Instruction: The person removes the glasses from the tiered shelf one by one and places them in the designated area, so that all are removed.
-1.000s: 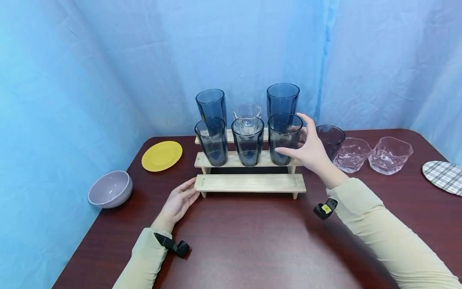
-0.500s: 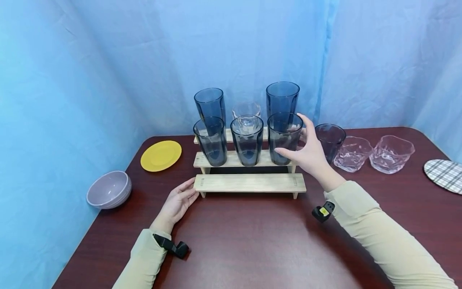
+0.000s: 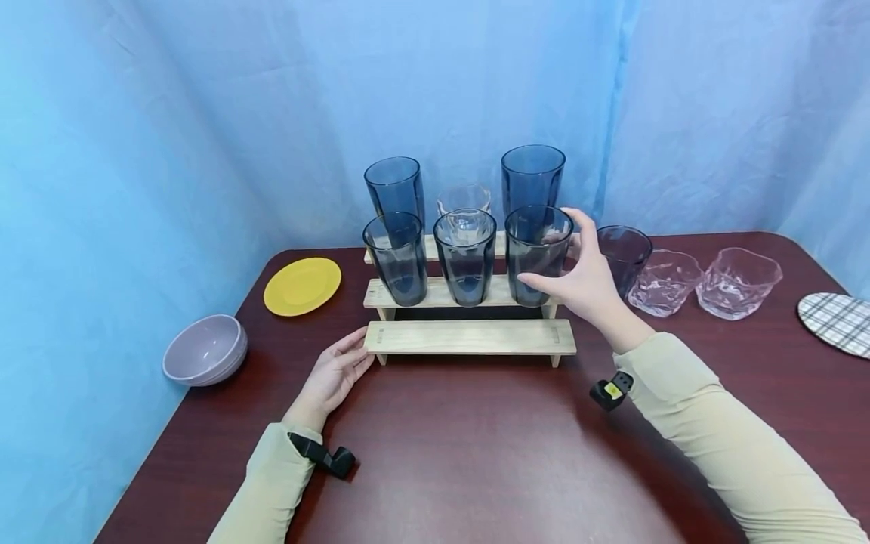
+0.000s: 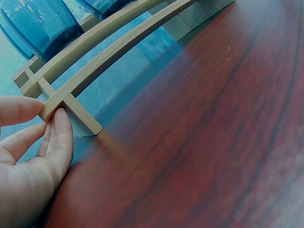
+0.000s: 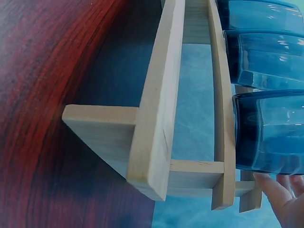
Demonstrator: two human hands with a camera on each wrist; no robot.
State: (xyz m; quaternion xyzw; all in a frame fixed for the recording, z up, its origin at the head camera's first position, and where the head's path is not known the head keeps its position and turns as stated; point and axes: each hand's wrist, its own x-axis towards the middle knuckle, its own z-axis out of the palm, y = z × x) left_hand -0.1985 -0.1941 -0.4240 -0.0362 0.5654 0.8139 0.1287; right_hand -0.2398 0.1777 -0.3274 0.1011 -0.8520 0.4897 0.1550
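Note:
A three-tier wooden rack (image 3: 469,338) stands on the table. My left hand (image 3: 333,375) pinches the left end of its lowest plank; the left wrist view shows the fingertips (image 4: 61,116) against the plank end. My right hand (image 3: 590,283) holds the rightmost blue glass (image 3: 526,261) on the middle tier, thumb in front and fingers round its right side. In the right wrist view the thumb (image 5: 270,187) touches that glass (image 5: 270,133) near its base. Beside it on the same tier are a middle glass (image 3: 465,261) and a left glass (image 3: 399,264).
On the top tier stand two blue glasses with a clear glass (image 3: 464,198) between them. Right of the rack are a dark glass (image 3: 621,253) and two clear tumblers (image 3: 737,283). A checked mat (image 3: 839,321), yellow plate (image 3: 302,287) and lilac bowl (image 3: 207,351) lie around.
The head view has shifted slightly, so everything sits a little higher in it. Both hands keep their places on the rack and the glass.

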